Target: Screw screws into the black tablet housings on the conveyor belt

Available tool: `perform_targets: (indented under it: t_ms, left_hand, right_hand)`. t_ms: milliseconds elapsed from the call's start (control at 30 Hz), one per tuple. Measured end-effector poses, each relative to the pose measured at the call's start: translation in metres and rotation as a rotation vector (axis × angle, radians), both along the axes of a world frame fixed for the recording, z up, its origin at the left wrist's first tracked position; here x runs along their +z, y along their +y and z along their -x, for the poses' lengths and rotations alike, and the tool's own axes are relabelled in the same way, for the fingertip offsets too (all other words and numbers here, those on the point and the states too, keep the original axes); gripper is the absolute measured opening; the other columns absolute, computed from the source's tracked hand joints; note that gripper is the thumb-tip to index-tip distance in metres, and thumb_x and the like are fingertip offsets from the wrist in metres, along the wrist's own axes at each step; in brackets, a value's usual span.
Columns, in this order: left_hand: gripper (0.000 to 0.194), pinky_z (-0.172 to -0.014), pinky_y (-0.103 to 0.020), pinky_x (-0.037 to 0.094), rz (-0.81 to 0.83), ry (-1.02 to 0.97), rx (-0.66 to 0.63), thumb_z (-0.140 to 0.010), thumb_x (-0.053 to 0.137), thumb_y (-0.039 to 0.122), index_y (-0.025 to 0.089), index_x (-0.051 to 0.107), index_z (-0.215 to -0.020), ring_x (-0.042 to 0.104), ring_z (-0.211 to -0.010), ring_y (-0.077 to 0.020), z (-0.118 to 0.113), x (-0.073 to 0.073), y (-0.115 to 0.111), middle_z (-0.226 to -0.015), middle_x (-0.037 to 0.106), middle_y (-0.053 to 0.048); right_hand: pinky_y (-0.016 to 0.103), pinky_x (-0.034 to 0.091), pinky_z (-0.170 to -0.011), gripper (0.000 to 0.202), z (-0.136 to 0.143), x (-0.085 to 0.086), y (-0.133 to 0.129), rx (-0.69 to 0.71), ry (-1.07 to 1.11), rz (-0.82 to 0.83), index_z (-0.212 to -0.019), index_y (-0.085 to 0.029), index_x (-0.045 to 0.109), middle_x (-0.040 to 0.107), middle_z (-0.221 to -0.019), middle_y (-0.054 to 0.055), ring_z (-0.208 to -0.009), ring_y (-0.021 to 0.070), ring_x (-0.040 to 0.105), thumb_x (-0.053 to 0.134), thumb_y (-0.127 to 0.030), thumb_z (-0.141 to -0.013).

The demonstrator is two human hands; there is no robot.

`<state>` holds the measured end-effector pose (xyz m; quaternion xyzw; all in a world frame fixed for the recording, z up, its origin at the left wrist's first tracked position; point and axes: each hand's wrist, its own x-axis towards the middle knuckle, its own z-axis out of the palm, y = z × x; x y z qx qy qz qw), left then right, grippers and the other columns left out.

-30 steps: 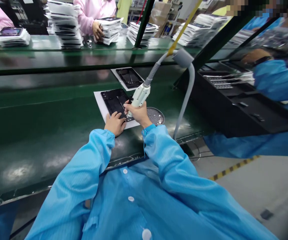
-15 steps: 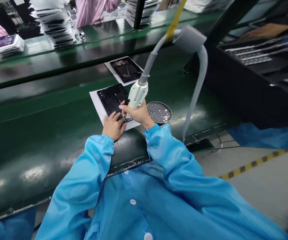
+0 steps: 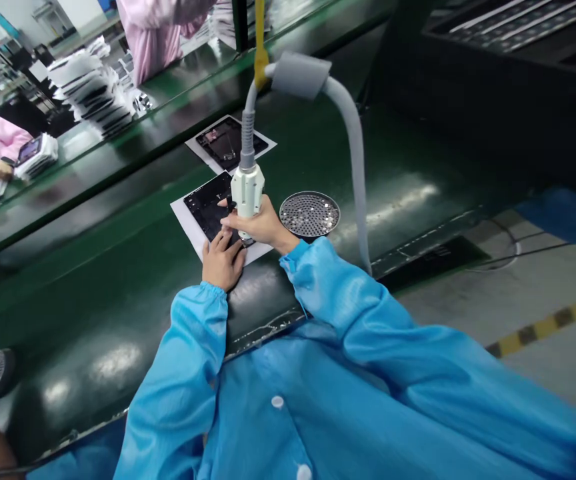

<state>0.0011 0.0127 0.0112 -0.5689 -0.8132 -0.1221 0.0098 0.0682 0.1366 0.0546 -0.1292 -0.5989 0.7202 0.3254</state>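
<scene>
My right hand [image 3: 268, 225] is wrapped around a white power screwdriver [image 3: 248, 187] that stands nearly upright. Its tip is over the near edge of an opened black tablet [image 3: 203, 203]; whether it touches a screw I cannot make out. Flat, with fingers apart, my left hand [image 3: 222, 264] rests on the tablet's near left edge. Under the tablet lies a white sheet [image 3: 186, 221]. Just right of my right hand sits a round perforated screw tray [image 3: 339, 220] with small shiny screws on it.
A grey ribbed hose [image 3: 355, 153] runs from the screwdriver and hangs by a yellow strap [image 3: 261, 47]. Behind lies another opened tablet [image 3: 233, 143]. Across the bench [image 3: 93, 267] are stacked devices [image 3: 88, 87] and people in pink. A dark box [image 3: 468, 120] stands right.
The view has turned, bringing another perforated tray and a person's arm in at lower left. The screwdriver has gone from leaning to nearly upright. My left hand stays on the tablet.
</scene>
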Motion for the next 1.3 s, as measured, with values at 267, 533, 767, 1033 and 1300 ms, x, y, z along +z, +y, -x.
perform_targets:
  t_ms: [267, 533, 767, 1033, 1300]
  left_hand:
    - [0.032, -0.107, -0.046, 0.040, -0.082, 0.006, -0.055, -0.094, 0.047, 0.035, 0.021, 0.067, -0.115, 0.047, -0.131, -0.0261, -0.001, -0.003, -0.023, -0.136, 0.056, -0.011]
    - [0.040, -0.057, -0.029, 0.043, -0.144, -0.252, 0.734, -0.077, 0.062, 0.059, 0.020, 0.068, -0.070, 0.062, -0.061, -0.0192, 0.037, 0.027, -0.047, -0.064, 0.066, -0.004]
    - [0.044, -0.050, -0.025, 0.024, -0.017, -0.329, 0.544, -0.076, 0.058, 0.047, 0.020, 0.043, -0.045, 0.041, -0.048, -0.0120, 0.024, 0.020, -0.040, -0.046, 0.044, 0.002]
    - [0.031, -0.046, -0.021, 0.028, -0.698, -0.411, 0.690, -0.068, 0.054, 0.043, 0.021, 0.037, -0.055, 0.034, -0.046, -0.0078, 0.067, 0.014, -0.061, -0.049, 0.036, 0.006]
    - [0.017, -0.048, -0.019, 0.032, -0.837, -0.232, 0.802, -0.069, 0.052, 0.026, 0.021, 0.036, -0.068, 0.039, -0.047, -0.0074, 0.178, 0.061, -0.023, -0.052, 0.037, 0.008]
  right_hand:
    - [0.024, 0.044, -0.041, 0.036, -0.016, 0.017, 0.033, -0.240, 0.069, -0.083, -0.083, -0.018, 0.064, 0.052, -0.047, -0.007, -0.040, 0.0089, 0.049, 0.081, -0.040, -0.060]
    - [0.027, 0.044, -0.045, 0.024, -0.024, 0.017, 0.043, -0.300, 0.014, -0.133, -0.073, -0.015, 0.065, 0.052, -0.046, -0.002, -0.042, 0.0113, 0.049, 0.083, -0.028, -0.063]
    - [0.028, 0.042, -0.043, 0.023, -0.028, 0.015, 0.040, -0.308, 0.015, -0.132, -0.071, -0.017, 0.066, 0.054, -0.046, -0.002, -0.042, 0.0116, 0.049, 0.079, -0.034, -0.064]
    - [0.027, 0.043, -0.040, 0.032, -0.031, 0.020, 0.032, -0.178, 0.004, -0.084, -0.082, -0.015, 0.069, 0.055, -0.045, -0.004, -0.038, 0.0110, 0.049, 0.080, -0.036, -0.061]
    - [0.030, 0.048, -0.042, 0.027, -0.020, 0.010, 0.027, -0.107, -0.032, -0.073, -0.062, -0.021, 0.063, 0.054, -0.042, -0.003, -0.041, 0.0157, 0.054, 0.081, -0.040, -0.058]
